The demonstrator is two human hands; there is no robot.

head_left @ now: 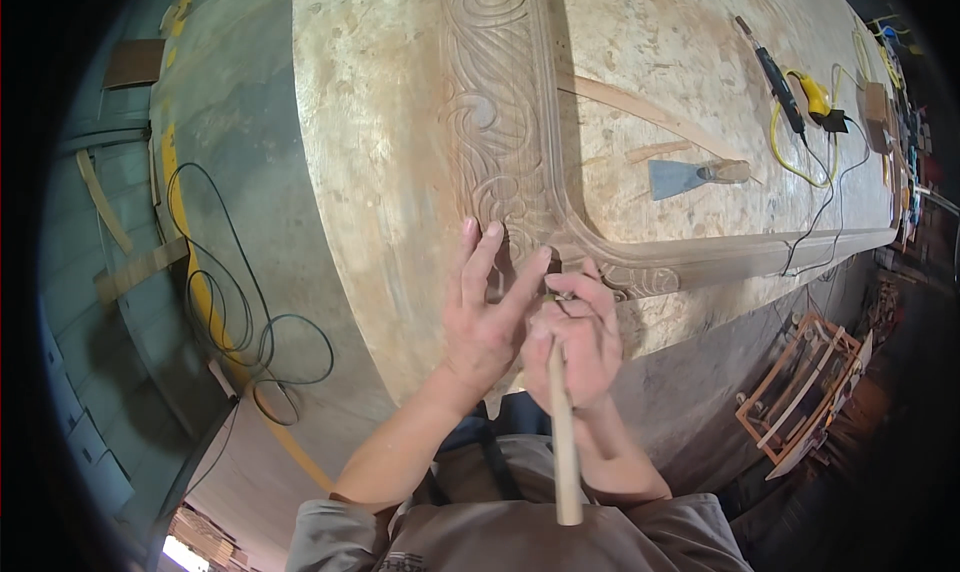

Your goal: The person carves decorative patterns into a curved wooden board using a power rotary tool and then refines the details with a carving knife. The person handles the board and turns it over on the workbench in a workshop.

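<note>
A carved brown wooden frame [485,122] with scrollwork lies on a pale, blotchy wooden board [355,142], forming a rounded corner in front of me. My left hand [485,317] rests on the carving near that corner, fingers spread and pressed down. Just right of it, my right hand [575,342] is closed around a tool with a long pale wooden handle [566,472] that points back toward my body; its tip is hidden by my fingers at the carving. A scraper with a wide grey blade [680,180] lies inside the frame's corner.
A black power tool [775,77] and a yellow one [815,97] with cords lie at the upper right, with thin wood offcuts [640,112]. A looped black cord [255,342] lies on the floor at left. A wooden rack [800,392] stands below the board's right edge.
</note>
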